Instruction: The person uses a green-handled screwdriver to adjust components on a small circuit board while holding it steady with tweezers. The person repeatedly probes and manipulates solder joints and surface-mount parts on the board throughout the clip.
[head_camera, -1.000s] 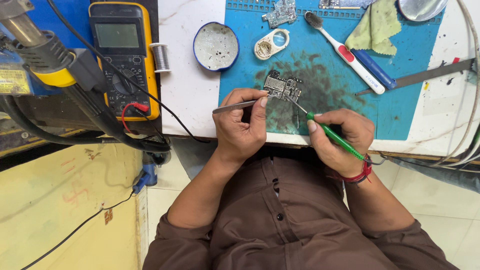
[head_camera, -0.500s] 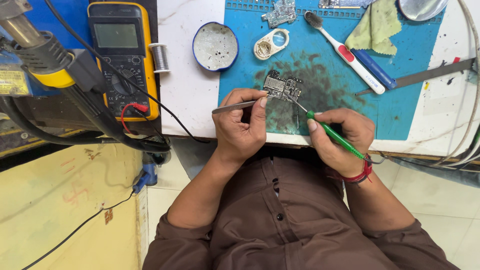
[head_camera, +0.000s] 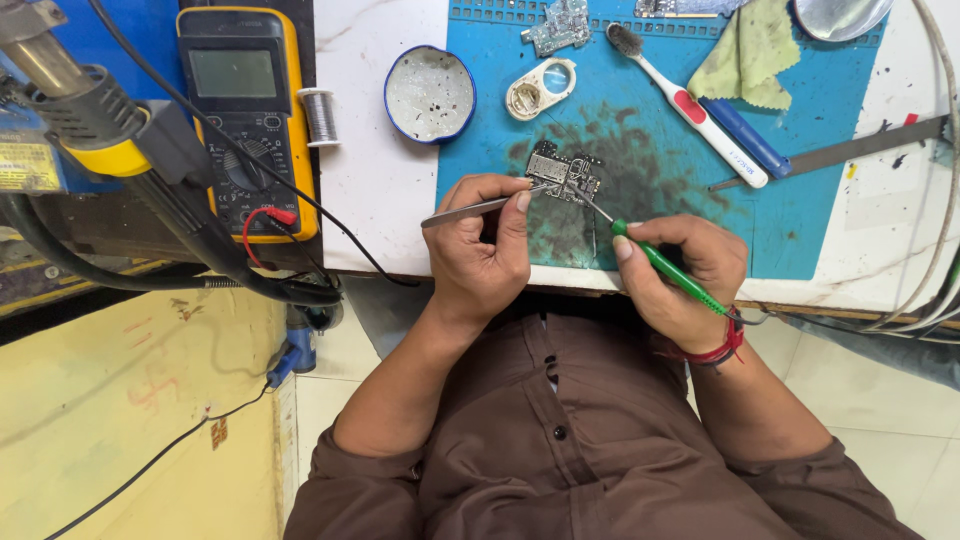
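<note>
Tweezer tips (head_camera: 535, 187) indistinct (against board (head_camera: 565, 175)).

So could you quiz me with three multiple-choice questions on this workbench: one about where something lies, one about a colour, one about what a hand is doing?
1. Where is the round dish?
A. beside the blue mat's edge
B. on the floor
C. in the person's lap

2. What colour is the handle of the tool in the right hand?
A. red
B. green
C. black

3. The left hand is:
A. empty
B. holding tweezers
C. resting flat

Answers: 1 A, it sits on white tabletop left of the mat. 2 B, the handle is bright green. 3 B, fingers pinch the tweezers at the circuit board.
</note>
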